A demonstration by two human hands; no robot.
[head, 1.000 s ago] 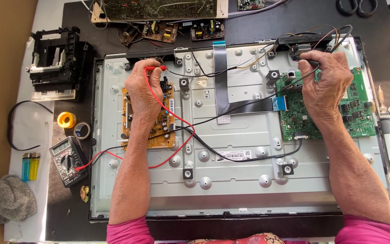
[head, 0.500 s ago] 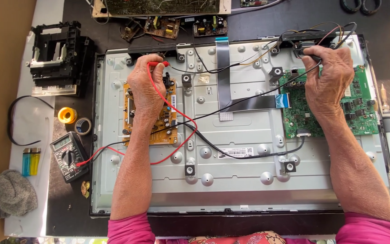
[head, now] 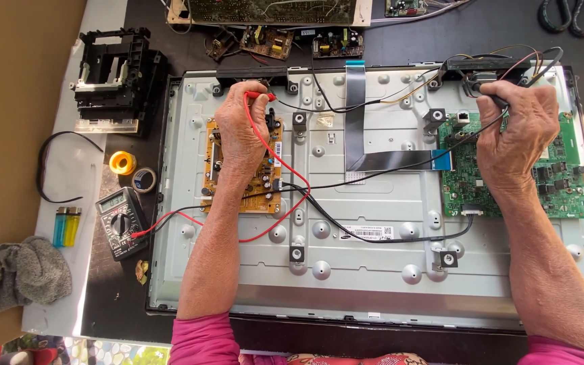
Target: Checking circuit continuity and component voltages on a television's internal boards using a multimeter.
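You are probing the opened back of a flat-panel television, a wide sheet of stamped grey metal with round dimples and raised screw posts, lying flat on the dark bench. Your left hand is pinching the red test probe between thumb and curled fingers, and the tip is pointing at the far edge of the tan power board, a matte board crowded with small dark components. Your right hand is closing its fingers around the black test probe and is holding it at the far left corner of the green main board, whose surface is glossy and densely printed. The exact contact point under each tip is hidden by your fingers. Both leads, thin flexible insulated wires, are trailing across the panel to the black multimeter, which is sitting to the left of the panel, just near a yellow solder spool and a roll of tape. Judging by this layout, you are taking a reading between the two boards. The next move is calling for steady tips and a glance left at the meter display without shifting either probe. A flat grey ribbon cable is running down from the far edge between your hands; keep the leads off it.
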